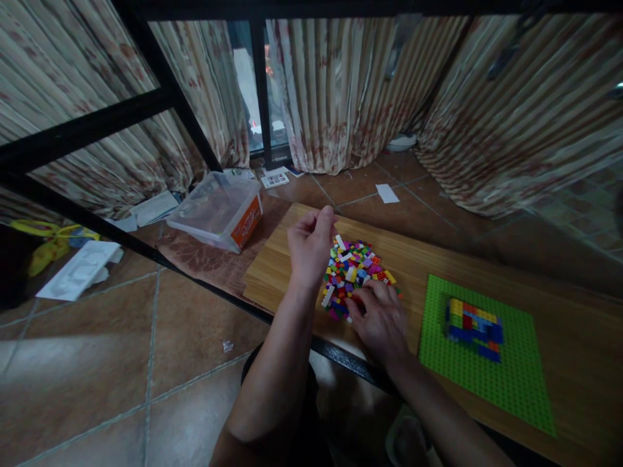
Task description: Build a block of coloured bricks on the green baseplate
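A heap of small coloured bricks [354, 269] lies on the wooden table top [428, 253]. My left hand [310, 245] hovers at the heap's left edge, raised, its fingers pinched together; what they hold is too small to name. My right hand [378, 319] rests palm down on the near side of the heap, fingers spread into the bricks. To the right lies a green baseplate [506, 383] with a small block of blue, yellow, red and green bricks [474, 326] built on it.
A clear plastic box with an orange label [219, 211] sits on the tiled floor left of the table. Papers and a white tray [80, 269] lie further left. Black metal frame bars [121, 123] and striped curtains [341, 91] stand behind.
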A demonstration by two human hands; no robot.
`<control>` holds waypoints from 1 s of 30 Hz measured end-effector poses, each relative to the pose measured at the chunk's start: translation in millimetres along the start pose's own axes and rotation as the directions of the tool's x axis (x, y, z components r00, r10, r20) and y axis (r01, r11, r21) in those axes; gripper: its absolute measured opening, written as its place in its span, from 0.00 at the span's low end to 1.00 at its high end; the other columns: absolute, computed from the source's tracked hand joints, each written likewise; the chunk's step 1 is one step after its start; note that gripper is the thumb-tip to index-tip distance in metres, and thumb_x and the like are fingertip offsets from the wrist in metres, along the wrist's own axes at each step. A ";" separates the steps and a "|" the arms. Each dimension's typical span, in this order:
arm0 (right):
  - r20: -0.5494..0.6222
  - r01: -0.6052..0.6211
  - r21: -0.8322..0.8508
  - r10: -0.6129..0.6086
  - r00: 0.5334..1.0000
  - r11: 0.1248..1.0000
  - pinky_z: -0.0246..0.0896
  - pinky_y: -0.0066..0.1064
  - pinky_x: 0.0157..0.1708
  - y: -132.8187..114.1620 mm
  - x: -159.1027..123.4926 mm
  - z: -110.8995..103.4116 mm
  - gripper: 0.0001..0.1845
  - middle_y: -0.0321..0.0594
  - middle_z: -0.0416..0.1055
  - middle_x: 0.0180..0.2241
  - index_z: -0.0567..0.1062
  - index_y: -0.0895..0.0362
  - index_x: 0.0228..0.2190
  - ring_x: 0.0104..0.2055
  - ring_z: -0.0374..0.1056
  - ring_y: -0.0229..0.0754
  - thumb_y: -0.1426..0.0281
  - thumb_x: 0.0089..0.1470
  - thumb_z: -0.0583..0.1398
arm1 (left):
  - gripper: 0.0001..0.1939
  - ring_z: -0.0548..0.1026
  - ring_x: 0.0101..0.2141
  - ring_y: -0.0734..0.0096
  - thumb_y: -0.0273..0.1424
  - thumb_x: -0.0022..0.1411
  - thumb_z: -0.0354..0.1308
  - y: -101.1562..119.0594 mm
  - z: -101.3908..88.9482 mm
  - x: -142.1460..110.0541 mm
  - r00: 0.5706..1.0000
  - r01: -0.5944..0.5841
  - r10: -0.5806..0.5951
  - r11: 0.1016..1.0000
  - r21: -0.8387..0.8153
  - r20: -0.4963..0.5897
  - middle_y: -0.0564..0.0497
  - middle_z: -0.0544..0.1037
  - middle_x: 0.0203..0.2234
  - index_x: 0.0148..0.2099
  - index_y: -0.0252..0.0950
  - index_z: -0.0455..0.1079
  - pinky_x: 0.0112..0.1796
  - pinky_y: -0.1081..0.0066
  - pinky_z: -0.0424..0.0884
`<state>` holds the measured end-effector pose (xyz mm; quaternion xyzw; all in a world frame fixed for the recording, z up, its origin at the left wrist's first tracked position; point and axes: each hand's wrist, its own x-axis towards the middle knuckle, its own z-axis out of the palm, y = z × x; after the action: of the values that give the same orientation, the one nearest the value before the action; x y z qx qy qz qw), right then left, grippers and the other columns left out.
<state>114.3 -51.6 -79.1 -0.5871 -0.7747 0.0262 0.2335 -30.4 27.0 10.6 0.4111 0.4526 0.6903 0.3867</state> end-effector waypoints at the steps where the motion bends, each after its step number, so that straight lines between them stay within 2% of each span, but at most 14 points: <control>1: -0.004 0.001 -0.014 -0.001 1.000 1.000 0.59 0.41 0.44 -1.3 0.8 1.5 0.09 0.47 0.70 0.42 0.78 0.55 0.32 0.44 0.61 0.51 0.65 0.56 0.59 | 0.18 0.57 0.16 0.83 0.39 0.64 0.56 0.1 -1.2 -0.1 1.000 0.001 -0.001 1.000 0.003 0.002 0.58 0.64 0.15 0.24 0.35 0.68 0.19 0.76 0.53; 10: -0.026 -0.015 0.038 0.016 1.000 0.999 0.59 0.43 0.46 -6.9 6.0 3.9 0.10 0.47 0.71 0.41 0.78 0.54 0.29 0.44 0.62 0.51 0.68 0.57 0.57 | 0.19 0.58 0.16 0.82 0.40 0.63 0.56 0.5 -2.1 -1.1 1.000 0.019 -0.018 0.999 0.030 -0.008 0.57 0.65 0.15 0.24 0.35 0.68 0.19 0.77 0.54; 14: -0.056 -0.073 0.235 0.089 0.994 0.969 0.62 0.38 0.44 -6.2 5.5 -15.5 0.10 0.45 0.73 0.39 0.77 0.55 0.32 0.42 0.67 0.46 0.68 0.59 0.56 | 0.17 0.59 0.17 0.82 0.39 0.62 0.57 -0.6 2.4 -3.1 1.000 0.021 -0.021 0.999 0.028 0.019 0.57 0.66 0.16 0.25 0.35 0.69 0.19 0.76 0.54; 18: 0.023 -0.215 0.509 0.237 0.971 0.833 0.64 0.30 0.33 12.2 -9.6 -44.1 0.09 0.38 0.74 0.30 0.75 0.55 0.32 0.31 0.70 0.39 0.66 0.58 0.57 | 0.17 0.58 0.17 0.81 0.39 0.61 0.59 -6.0 16.6 -9.2 0.995 0.051 -0.056 0.997 0.059 0.079 0.57 0.64 0.15 0.24 0.35 0.69 0.19 0.76 0.52; 21: 0.086 -0.348 0.649 0.389 0.917 0.677 0.67 0.31 0.30 44.5 -31.2 -64.2 0.10 0.36 0.75 0.28 0.75 0.55 0.33 0.29 0.72 0.39 0.62 0.55 0.59 | 0.18 0.57 0.17 0.80 0.39 0.60 0.58 -13.2 32.8 -22.5 0.976 0.078 -0.099 0.991 0.109 0.196 0.57 0.63 0.14 0.22 0.35 0.67 0.19 0.76 0.53; 23: 0.085 -0.402 0.709 0.497 0.864 0.579 0.70 0.33 0.31 75.0 -45.3 -77.9 0.13 0.38 0.77 0.30 0.76 0.55 0.37 0.30 0.74 0.41 0.60 0.54 0.61 | 0.18 0.57 0.17 0.80 0.39 0.60 0.58 -19.0 44.0 -36.4 0.949 0.078 -0.123 0.984 0.160 0.290 0.58 0.62 0.14 0.22 0.35 0.66 0.20 0.76 0.53; 25: 0.054 -0.434 0.736 0.593 0.803 0.520 0.72 0.36 0.31 108.7 -55.5 -92.4 0.17 0.40 0.78 0.33 0.77 0.55 0.41 0.30 0.75 0.42 0.59 0.52 0.62 | 0.17 0.57 0.18 0.79 0.39 0.61 0.57 -25.0 54.7 -52.9 0.904 0.057 -0.148 0.972 0.230 0.401 0.58 0.62 0.14 0.23 0.35 0.65 0.20 0.76 0.54; 27: 0.052 -0.491 0.702 0.652 0.757 0.515 0.72 0.37 0.32 139.7 -61.9 -105.8 0.17 0.39 0.78 0.29 0.78 0.56 0.39 0.29 0.75 0.43 0.58 0.51 0.63 | 0.17 0.59 0.18 0.78 0.38 0.62 0.56 -30.8 64.5 -70.3 0.834 0.001 -0.167 0.953 0.302 0.525 0.58 0.62 0.15 0.23 0.36 0.65 0.21 0.76 0.55; 30: 0.036 -0.506 0.681 0.666 0.745 0.529 0.72 0.38 0.33 169.7 -68.1 -116.2 0.14 0.39 0.78 0.27 0.79 0.55 0.36 0.29 0.75 0.43 0.59 0.50 0.63 | 0.14 0.63 0.20 0.76 0.35 0.63 0.54 -39.5 77.4 -94.2 0.715 -0.109 -0.204 0.913 0.394 0.669 0.57 0.65 0.17 0.26 0.36 0.67 0.23 0.75 0.58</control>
<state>325.9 -89.0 -51.6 -0.6927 -0.4370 0.3036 0.4868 81.2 -23.1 -27.6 0.6993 0.4165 0.3642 0.4526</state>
